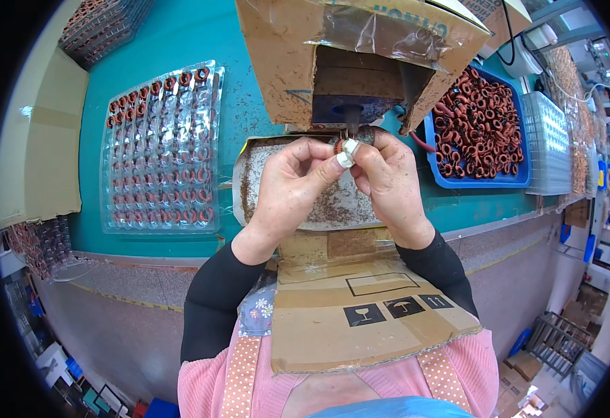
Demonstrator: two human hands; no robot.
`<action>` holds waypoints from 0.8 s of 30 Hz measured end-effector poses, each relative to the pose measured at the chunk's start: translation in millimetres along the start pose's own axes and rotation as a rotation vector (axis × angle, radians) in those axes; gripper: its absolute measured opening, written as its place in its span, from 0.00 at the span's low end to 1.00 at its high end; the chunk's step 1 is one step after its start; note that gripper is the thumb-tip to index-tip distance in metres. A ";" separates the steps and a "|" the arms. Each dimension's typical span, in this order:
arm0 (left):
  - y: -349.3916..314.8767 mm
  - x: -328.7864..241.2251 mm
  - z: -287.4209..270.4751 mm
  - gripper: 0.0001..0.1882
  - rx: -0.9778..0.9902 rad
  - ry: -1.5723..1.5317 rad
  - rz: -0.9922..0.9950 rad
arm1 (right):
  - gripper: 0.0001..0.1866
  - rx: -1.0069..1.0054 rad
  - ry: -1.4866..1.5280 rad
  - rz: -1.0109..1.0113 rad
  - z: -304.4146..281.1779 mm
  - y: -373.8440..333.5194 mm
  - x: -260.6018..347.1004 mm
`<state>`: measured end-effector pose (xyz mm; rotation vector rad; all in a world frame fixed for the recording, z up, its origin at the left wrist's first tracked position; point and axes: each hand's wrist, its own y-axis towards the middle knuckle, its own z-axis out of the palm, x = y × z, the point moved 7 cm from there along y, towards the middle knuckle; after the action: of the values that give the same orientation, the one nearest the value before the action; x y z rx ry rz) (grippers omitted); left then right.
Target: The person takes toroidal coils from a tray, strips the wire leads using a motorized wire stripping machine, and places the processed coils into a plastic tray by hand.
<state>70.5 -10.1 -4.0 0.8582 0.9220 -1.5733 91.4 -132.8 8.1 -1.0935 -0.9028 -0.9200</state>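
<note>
My left hand [285,187] and my right hand [397,182] meet in front of a cardboard box's opening. Between their fingertips they pinch a small ring coil [339,147] wound with copper-coloured wire, mostly covered by the fingers. White wraps [345,159] cover both thumb tips. Just beyond the coil, a dark spindle-like machine part [351,115] points down inside the opening. Whether the coil's wire ends touch it, I cannot tell. Beneath my hands lies a pale work pad [333,212] strewn with brown scraps.
The taped cardboard box [277,66] hoods the machine. To the left lies a clear compartment tray [215,150] with coils. A blue bin [479,182] heaped with loose coils [475,115] stands right, beside stacked clear trays [547,143]. A cardboard sheet [319,334] covers my lap.
</note>
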 end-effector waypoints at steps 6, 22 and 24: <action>5.1 -1.0 -2.1 0.07 -0.010 0.006 -0.006 | 0.07 -0.008 0.061 -0.014 0.0 3.7 -1.2; -12.5 5.9 0.3 0.07 0.021 0.076 -0.067 | 0.08 0.040 -0.046 0.014 -6.0 -10.3 -2.6; -13.3 4.7 2.1 0.07 0.032 0.044 -0.062 | 0.09 0.058 -0.111 0.001 -6.2 -12.8 -1.6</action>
<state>56.5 -12.3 -5.6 0.8970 0.9656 -1.6319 79.7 -141.1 9.3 -1.1029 -1.0141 -0.8340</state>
